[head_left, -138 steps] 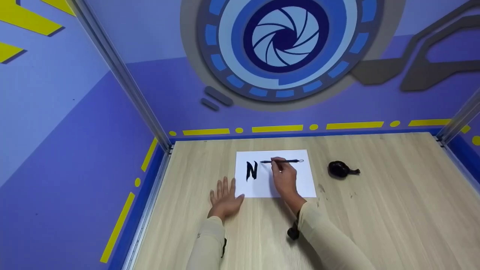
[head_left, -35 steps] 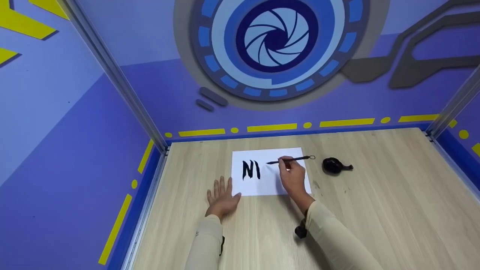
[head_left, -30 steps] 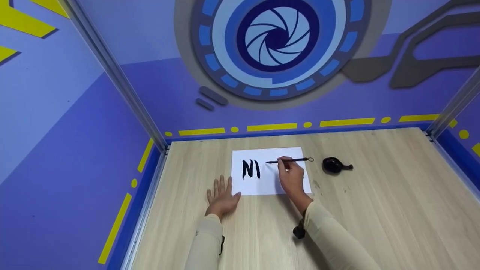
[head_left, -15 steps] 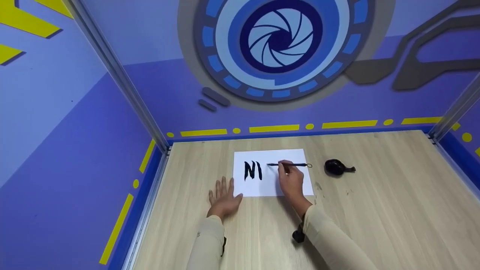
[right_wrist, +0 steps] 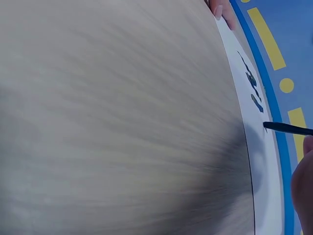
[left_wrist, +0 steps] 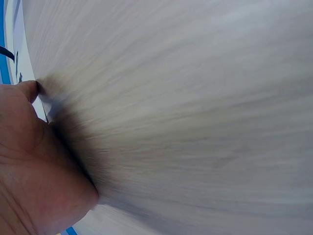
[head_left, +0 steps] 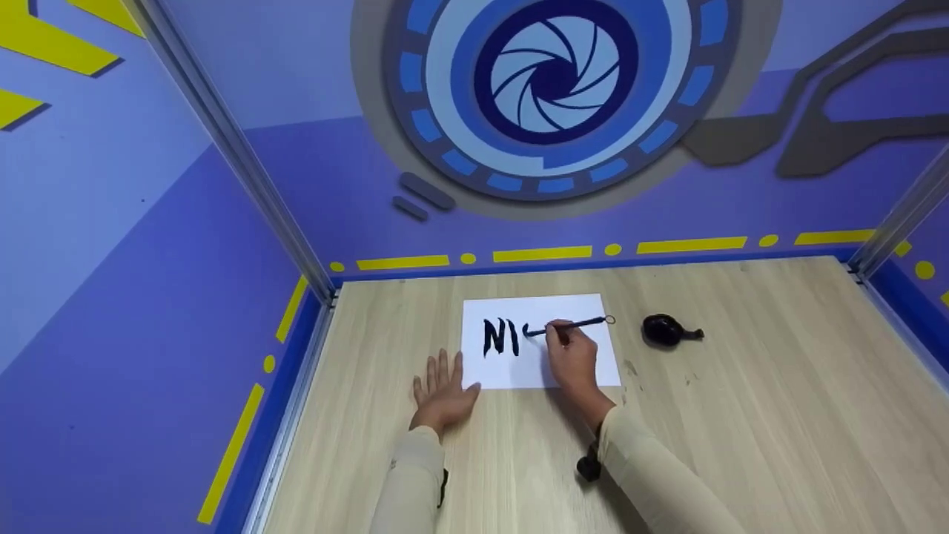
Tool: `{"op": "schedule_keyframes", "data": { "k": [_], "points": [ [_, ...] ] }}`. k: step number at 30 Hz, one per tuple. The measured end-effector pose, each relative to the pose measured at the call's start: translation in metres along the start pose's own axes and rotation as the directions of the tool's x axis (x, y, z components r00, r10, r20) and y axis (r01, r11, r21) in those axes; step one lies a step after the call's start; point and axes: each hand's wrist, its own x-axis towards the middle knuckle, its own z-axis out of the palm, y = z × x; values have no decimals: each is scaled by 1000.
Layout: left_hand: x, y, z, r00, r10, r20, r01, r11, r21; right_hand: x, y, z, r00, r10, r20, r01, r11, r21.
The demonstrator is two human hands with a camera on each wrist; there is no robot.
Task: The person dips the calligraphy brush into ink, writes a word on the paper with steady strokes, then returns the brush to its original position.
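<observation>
A white sheet of paper (head_left: 578, 374) lies on the wooden table, bearing bold black strokes that look like an N, an I and a short curved mark. My right hand (head_left: 572, 360) pinches a slim dark brush (head_left: 586, 322) with a small loop at its end. The brush tip meets the paper at the curved mark, and in the right wrist view the brush (right_wrist: 288, 128) reaches down to the sheet. My left hand (head_left: 445, 397) lies flat with fingers spread, thumb and forefinger at the paper's lower left corner.
To the right of the paper sits a black, rounded, glossy vessel (head_left: 662, 331) with a short spout or handle. Dark smudges (head_left: 630, 371) mark the table (head_left: 771, 415) nearby. Purple-blue printed walls (head_left: 311, 193) enclose the table at the back and sides.
The I-like stroke appeared after the oldest frame. In the last half second a short curved black mark has appeared to its right, the brush tip moving slightly down-left. The left hand stays put.
</observation>
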Motion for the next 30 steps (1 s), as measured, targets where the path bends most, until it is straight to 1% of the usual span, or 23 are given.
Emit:
{"op": "schedule_keyframes", "data": {
  "k": [5, 12, 16, 21, 24, 27, 30],
  "points": [
    [-2, 3, -2, 1000, -10, 4, 10, 1000, 3, 0, -1, -1, 1000, 26, 3, -26, 998, 52],
    [-3, 3, -2, 1000, -2, -2, 3, 999, 37, -2, -2, -3, 999, 40, 2, -41, 998, 53],
    [1, -1, 1, 1000, 0, -1, 0, 999, 38, -2, -5, -4, 999, 36, 6, -37, 998, 60],
    [9, -7, 8, 1000, -8, -14, 9, 999, 32, 0, -9, -8, 999, 42, -8, -41, 993, 114],
    [5, -5, 6, 1000, -11, -15, 11, 999, 33, -1, -9, -11, 998, 54, -13, -52, 990, 133],
    [-1, 1, 1, 1000, -7, -15, 7, 1000, 29, -1, -8, -14, 998, 64, -18, -60, 988, 142],
    [-2, 1, 1, 1000, -6, -24, 7, 999, 32, 0, -8, -17, 997, 75, -24, -71, 986, 150]
  ]
}}
